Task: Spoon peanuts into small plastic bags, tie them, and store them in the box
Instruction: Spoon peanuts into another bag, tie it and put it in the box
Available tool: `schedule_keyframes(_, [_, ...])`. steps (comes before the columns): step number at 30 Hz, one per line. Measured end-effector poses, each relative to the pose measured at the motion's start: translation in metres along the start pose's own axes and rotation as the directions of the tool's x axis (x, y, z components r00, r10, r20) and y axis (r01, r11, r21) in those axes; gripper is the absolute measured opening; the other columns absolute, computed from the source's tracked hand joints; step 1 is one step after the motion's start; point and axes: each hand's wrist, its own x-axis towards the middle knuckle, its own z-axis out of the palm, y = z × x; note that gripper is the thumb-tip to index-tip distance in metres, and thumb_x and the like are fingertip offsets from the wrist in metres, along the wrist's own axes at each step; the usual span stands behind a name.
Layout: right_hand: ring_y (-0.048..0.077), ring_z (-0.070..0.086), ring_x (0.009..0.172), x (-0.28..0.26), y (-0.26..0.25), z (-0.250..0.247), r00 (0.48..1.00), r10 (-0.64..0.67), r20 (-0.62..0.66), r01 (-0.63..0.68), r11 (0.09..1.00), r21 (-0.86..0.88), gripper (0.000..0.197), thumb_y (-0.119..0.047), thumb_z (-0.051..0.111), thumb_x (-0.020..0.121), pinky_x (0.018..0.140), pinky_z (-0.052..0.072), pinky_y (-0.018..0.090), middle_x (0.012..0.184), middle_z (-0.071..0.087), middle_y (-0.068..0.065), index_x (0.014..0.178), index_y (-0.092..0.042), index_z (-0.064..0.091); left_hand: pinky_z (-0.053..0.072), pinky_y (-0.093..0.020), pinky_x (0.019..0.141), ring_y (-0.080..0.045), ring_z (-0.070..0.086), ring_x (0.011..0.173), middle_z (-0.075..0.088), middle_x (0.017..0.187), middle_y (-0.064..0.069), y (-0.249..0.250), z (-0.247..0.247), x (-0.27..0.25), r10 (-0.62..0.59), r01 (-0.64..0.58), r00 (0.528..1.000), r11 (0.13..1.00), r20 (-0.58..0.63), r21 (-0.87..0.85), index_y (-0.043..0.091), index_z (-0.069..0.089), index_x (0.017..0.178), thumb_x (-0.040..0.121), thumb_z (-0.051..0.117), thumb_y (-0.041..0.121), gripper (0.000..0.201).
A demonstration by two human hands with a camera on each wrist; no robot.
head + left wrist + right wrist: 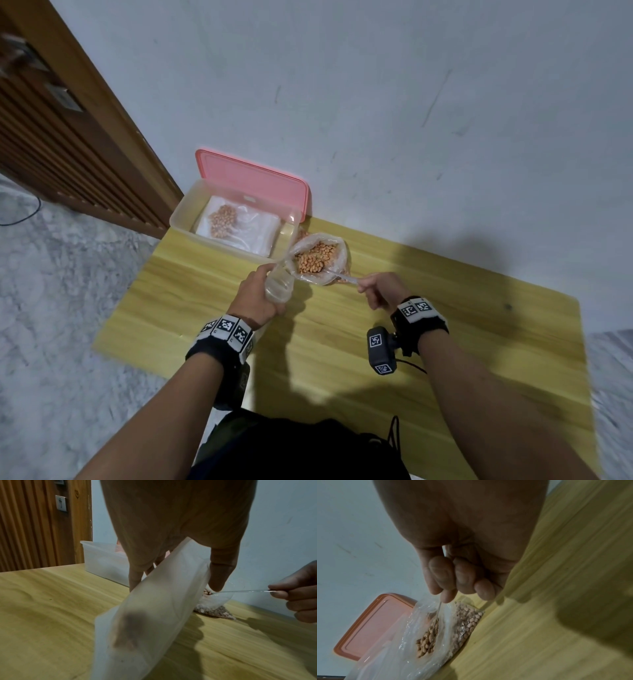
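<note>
A large clear bag of peanuts (317, 258) lies open on the wooden table (445, 325), just right of the box. My right hand (378, 291) pinches the handle of a clear plastic spoon (339, 275) whose bowl is down among the peanuts (428, 638). My left hand (258, 298) grips a small translucent bag (279, 286) beside the big bag; it hangs from the fingers in the left wrist view (154, 615) and looks empty. The clear box (191, 212) holds a tied bag of peanuts (224, 219), with its pink lid (253, 178) leaning on the wall.
A grey wall rises right behind the table's far edge. A brown wooden door (65, 137) stands at the left beyond the box. Bare tabletop stretches right of and in front of my hands. Marbled floor (51, 291) lies left of the table.
</note>
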Motion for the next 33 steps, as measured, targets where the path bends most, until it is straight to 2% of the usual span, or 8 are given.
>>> schedule_keyframes(4, [0.016,0.033,0.029,-0.008,-0.008,-0.011,0.999,-0.033,-0.009,0.033,0.999,0.006,0.030,-0.002,0.059,0.083,0.044,0.029,0.024,0.036,0.040,0.004,0.054,-0.005,0.056,0.053,-0.050,0.093,-0.026,0.060,0.109,0.060,0.121,-0.003,0.002,0.001,0.001,0.001,-0.001,1.000,1.000,0.005,-0.010,0.022,0.044,0.136,0.052,0.082,0.001,0.095])
schedule_keyframes(13, [0.014,0.029,0.035,-0.040,-0.047,-0.025,0.984,-0.169,0.061,0.169,0.986,0.002,0.025,-0.005,0.059,0.082,0.044,0.031,0.022,0.038,0.035,0.003,0.057,-0.003,0.055,0.050,-0.050,0.098,-0.028,0.054,0.115,0.054,0.125,-0.006,0.007,0.004,0.001,0.014,-0.014,1.000,1.000,0.009,0.002,0.019,0.043,0.139,0.055,0.085,-0.001,0.096])
schedule_keyframes(20, [0.015,0.032,0.034,-0.051,-0.071,-0.010,0.962,-0.229,0.151,0.253,0.954,-0.164,0.023,0.001,0.059,0.082,0.046,0.032,0.024,0.035,0.042,0.002,0.059,-0.001,0.059,0.050,-0.054,0.098,-0.027,0.054,0.118,0.055,0.127,-0.002,0.012,0.004,0.002,0.001,0.000,1.000,0.999,0.026,-0.032,0.025,0.040,0.138,0.049,0.087,0.008,0.102])
schedule_keyframes(24, [0.003,0.042,0.034,-0.057,-0.079,0.016,0.904,-0.369,0.214,0.426,0.799,-0.424,0.025,-0.003,0.062,0.087,0.046,0.036,0.025,0.041,0.054,-0.007,0.063,-0.008,0.064,0.052,-0.051,0.096,-0.025,0.056,0.115,0.055,0.127,-0.002,0.019,0.007,0.002,0.042,-0.037,0.997,0.997,0.061,-0.073,0.022,0.040,0.139,0.053,0.084,0.004,0.098])
schedule_keyframes(27, [0.017,0.045,0.047,-0.061,-0.079,0.038,0.806,-0.537,0.248,0.574,0.608,-0.548,0.025,-0.012,0.065,0.084,0.050,0.038,0.032,0.052,0.055,0.008,0.059,-0.010,0.063,0.054,-0.049,0.093,-0.025,0.059,0.111,0.056,0.125,-0.002,0.024,0.010,0.002,0.076,-0.070,0.995,0.992,0.061,-0.103,0.022,0.039,0.139,0.054,0.081,0.003,0.097])
schedule_keyframes(29, [0.012,0.038,0.044,-0.065,-0.082,0.044,0.758,-0.592,0.273,0.618,0.520,-0.589,0.029,-0.012,0.064,0.085,0.046,0.031,0.028,0.046,0.045,-0.003,0.058,-0.018,0.058,0.053,-0.048,0.094,-0.026,0.059,0.110,0.056,0.124,-0.004,0.026,0.009,0.002,0.075,-0.069,0.996,0.991,0.043,-0.113,0.020,0.039,0.139,0.056,0.080,-0.001,0.095])
schedule_keyframes(31, [0.008,0.035,0.042,-0.066,-0.087,0.040,0.718,-0.651,0.244,0.658,0.521,-0.544,0.025,-0.011,0.065,0.085,0.044,0.028,0.022,0.046,0.049,-0.004,0.062,-0.016,0.065,0.051,-0.047,0.098,-0.027,0.057,0.113,0.054,0.126,-0.005,0.023,0.008,0.003,0.063,-0.061,0.998,0.992,0.014,-0.107,0.018,0.038,0.140,0.059,0.081,-0.004,0.094])
schedule_keyframes(33, [0.007,0.038,0.045,-0.064,-0.089,0.029,0.699,-0.698,0.154,0.658,0.544,-0.521,0.020,-0.014,0.064,0.084,0.046,0.030,0.022,0.055,0.061,0.007,0.066,-0.006,0.071,0.048,-0.046,0.101,-0.026,0.054,0.116,0.052,0.129,-0.006,0.018,0.006,0.003,0.031,-0.031,0.999,0.996,-0.007,-0.083,0.017,0.037,0.141,0.059,0.084,-0.001,0.096])
